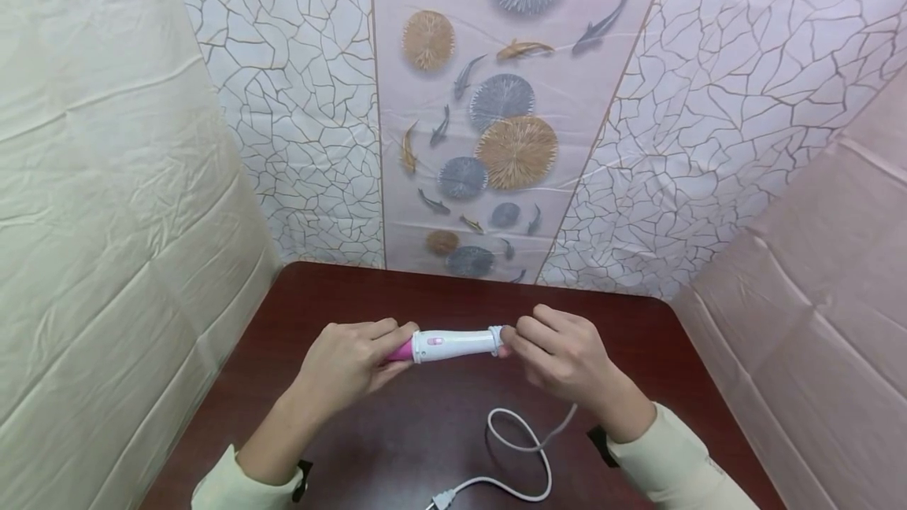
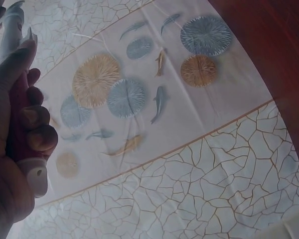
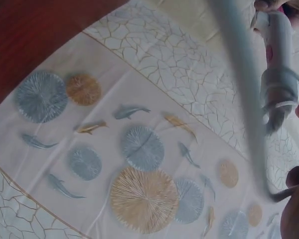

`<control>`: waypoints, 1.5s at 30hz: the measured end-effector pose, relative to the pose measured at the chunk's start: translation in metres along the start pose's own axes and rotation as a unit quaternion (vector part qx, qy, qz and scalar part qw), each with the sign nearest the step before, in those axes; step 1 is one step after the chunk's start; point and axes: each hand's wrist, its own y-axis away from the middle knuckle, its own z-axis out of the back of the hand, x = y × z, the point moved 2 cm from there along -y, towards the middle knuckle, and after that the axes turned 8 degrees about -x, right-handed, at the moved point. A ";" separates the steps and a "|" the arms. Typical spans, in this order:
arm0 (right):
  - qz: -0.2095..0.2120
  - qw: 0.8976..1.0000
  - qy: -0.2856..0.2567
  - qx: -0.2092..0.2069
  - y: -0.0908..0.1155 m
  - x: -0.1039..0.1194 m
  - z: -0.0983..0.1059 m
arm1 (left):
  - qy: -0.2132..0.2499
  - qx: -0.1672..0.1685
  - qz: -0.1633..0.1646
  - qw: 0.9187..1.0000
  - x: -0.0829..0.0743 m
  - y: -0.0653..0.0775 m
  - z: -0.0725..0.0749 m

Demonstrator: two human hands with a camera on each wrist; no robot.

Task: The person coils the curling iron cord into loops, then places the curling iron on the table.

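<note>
A white and pink hair styling iron (image 1: 457, 345) is held level above the table, its pink switch facing up. My left hand (image 1: 347, 360) grips the pink barrel, with fingers curled round it; the left wrist view shows its white tip (image 2: 36, 177) below that hand. At the handle's other end, my right hand (image 1: 567, 352) holds the white cord (image 3: 244, 99) with bent fingers. In the right wrist view, cord seems to pass around the handle's end (image 3: 279, 84). The loose cord hangs from beneath the right hand to the table, ending in a plug (image 1: 442, 500).
The dark red-brown table (image 1: 397, 431) has cloth-covered walls on its left, back and right. A patterned cloth panel (image 1: 432, 211) with fish and round shapes hangs behind it. The cord lies in a loose curve near the front.
</note>
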 end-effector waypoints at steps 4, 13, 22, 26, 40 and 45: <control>-0.020 1.000 -0.023 -0.002 0.001 -0.005 0.000 | 0.006 0.010 -0.017 1.000 0.000 -0.001 0.001; -0.063 0.998 -0.023 -0.010 0.002 -0.020 0.006 | 0.004 0.008 -0.053 0.999 -0.002 -0.003 0.002; -0.115 0.993 0.014 0.028 0.016 -0.037 0.009 | 0.010 -0.001 -0.069 0.998 -0.011 -0.005 0.003; -0.146 0.988 0.016 0.046 0.023 -0.043 0.008 | 0.012 0.001 -0.070 0.997 -0.013 -0.005 0.002; -0.222 0.970 -0.002 0.098 0.036 -0.066 0.004 | 0.014 0.006 -0.072 0.997 -0.017 -0.009 0.004; -0.230 0.966 -0.005 0.113 0.046 -0.066 -0.002 | 0.020 -0.016 -0.081 0.996 -0.017 -0.014 0.005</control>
